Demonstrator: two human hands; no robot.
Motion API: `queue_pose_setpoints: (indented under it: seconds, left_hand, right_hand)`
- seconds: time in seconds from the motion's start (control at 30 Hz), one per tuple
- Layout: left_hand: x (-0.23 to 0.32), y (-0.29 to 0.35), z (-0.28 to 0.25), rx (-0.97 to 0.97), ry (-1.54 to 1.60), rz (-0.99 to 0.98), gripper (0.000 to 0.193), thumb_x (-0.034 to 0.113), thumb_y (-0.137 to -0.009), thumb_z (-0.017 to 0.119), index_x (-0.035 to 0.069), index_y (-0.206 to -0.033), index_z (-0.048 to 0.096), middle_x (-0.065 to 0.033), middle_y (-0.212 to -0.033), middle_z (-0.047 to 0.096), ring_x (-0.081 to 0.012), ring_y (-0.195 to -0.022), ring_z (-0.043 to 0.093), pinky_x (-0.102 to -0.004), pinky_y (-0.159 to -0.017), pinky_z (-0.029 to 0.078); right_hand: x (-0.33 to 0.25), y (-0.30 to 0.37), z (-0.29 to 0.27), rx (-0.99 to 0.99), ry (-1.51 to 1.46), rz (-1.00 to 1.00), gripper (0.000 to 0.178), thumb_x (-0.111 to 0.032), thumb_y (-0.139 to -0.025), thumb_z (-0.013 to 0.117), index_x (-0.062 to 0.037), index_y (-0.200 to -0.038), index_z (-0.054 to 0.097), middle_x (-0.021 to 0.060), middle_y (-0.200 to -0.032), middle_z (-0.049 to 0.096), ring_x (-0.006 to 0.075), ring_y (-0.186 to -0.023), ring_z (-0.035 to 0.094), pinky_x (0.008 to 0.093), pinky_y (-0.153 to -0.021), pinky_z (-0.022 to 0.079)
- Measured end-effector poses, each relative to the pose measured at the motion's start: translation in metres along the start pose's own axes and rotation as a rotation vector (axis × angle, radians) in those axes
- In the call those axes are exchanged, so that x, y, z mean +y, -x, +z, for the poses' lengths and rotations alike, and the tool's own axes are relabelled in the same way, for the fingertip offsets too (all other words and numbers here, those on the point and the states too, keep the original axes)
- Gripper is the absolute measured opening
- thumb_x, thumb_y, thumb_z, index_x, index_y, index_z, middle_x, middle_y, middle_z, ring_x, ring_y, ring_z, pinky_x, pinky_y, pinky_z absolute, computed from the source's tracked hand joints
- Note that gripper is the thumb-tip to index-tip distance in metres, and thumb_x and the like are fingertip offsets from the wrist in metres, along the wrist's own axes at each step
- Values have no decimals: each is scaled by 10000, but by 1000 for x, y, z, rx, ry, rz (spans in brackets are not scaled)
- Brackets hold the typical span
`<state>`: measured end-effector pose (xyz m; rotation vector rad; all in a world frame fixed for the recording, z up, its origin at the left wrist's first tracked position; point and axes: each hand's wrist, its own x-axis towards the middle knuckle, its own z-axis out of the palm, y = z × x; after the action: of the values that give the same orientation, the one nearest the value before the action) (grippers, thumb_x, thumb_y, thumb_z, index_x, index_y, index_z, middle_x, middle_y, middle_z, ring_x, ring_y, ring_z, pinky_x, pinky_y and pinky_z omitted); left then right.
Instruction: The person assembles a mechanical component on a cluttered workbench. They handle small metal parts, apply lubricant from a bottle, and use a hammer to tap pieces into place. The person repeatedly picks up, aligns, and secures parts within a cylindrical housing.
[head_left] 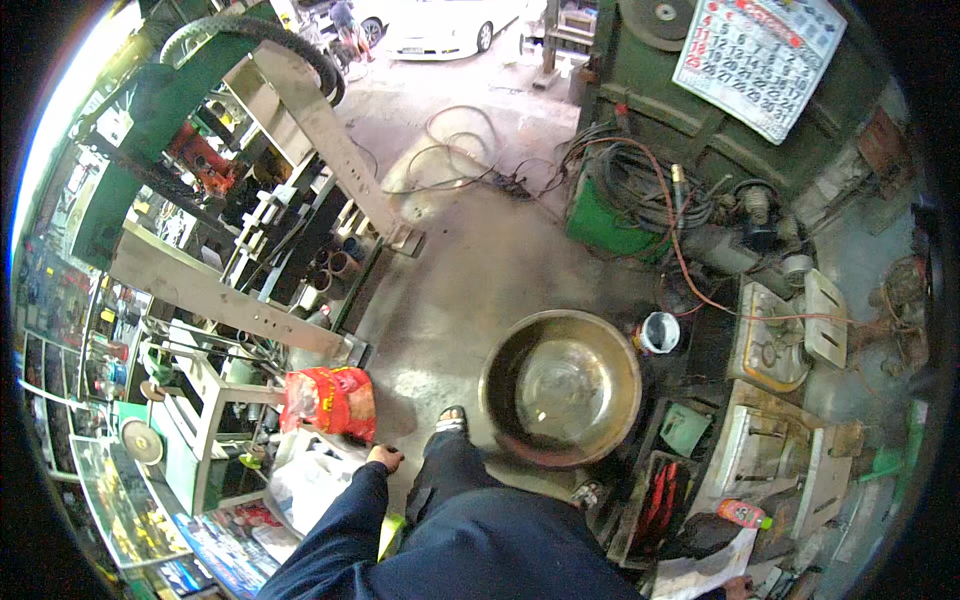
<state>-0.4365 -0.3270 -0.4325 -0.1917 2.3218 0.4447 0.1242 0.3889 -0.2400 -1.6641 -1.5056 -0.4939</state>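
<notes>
My left hand [384, 457] hangs beside my left thigh with its fingers curled in. Whether anything small is inside them is hidden. Just beyond it stands a red and yellow bag [328, 402], with white plastic sheeting or bags [312, 478] on the near side. At the lower right edge, my right hand [738, 587] is only partly visible, its fingers closed at the border of a white sheet of paper [703, 573]. A bottle with a pink label and green cap [744, 514] lies past the paper.
A wide metal basin [562, 460] sits on the floor ahead of my feet, with a small white-rimmed bucket [659, 333] beside it. Steel frame legs [230, 305] reach in from the left. Coiled cables [650, 185] and a loose hose [460, 150] lie farther off.
</notes>
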Motion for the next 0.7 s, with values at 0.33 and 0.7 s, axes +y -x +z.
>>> queue_pose_setpoints:
  seconds: [0.33,0.7]
  left_hand:
    - [-12,-131,-191,23,297,-90,426,366,-891,764,25,-1140,824,-202,-1050,819,-274,-973,801,-402,-896,609]
    - [92,-240,-259,-30,267,-84,544,440,-906,688,26,-1246,784,-252,-1201,781,-386,-1171,747,-460,-1045,570]
  right_hand:
    - [-273,238,24,-1435,-140,309,362,-347,-965,763,-21,-1120,739,102,-958,738,301,-787,702,442,-779,609]
    - [-523,410,293,-2065,169,-512,445,-416,-974,712,-18,-1163,778,219,-1144,771,369,-976,742,532,-812,593]
